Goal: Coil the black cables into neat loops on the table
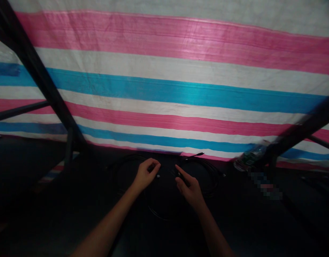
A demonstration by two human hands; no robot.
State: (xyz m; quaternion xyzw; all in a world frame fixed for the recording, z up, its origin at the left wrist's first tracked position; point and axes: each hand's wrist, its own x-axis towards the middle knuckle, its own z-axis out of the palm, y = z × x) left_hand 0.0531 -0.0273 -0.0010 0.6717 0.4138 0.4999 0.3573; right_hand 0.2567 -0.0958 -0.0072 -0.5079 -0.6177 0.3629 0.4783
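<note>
Flanking gap: left hand (pixel 147 173), right hand (pixel 190 189)

Gloom swallows the black cable coils (pixel 212 170)!
The left hand (pixel 145 175) half-hides a dark piece (pixel 151 167), the right hand (pixel 192 188) another piece (pixel 182 176), neither identifiable; on the right, a plastic bottle (pixel 248 157) blurs; the near edge crops both forearms (pixel 113 216).

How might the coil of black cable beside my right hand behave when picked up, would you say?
The black cable coil would probably flex, since its thin strands lie in curved loops. It might spread or tangle, as no tie is visible, though the dimness hides much. The plug end would likely swing, since it pokes out beyond the loops.
</note>
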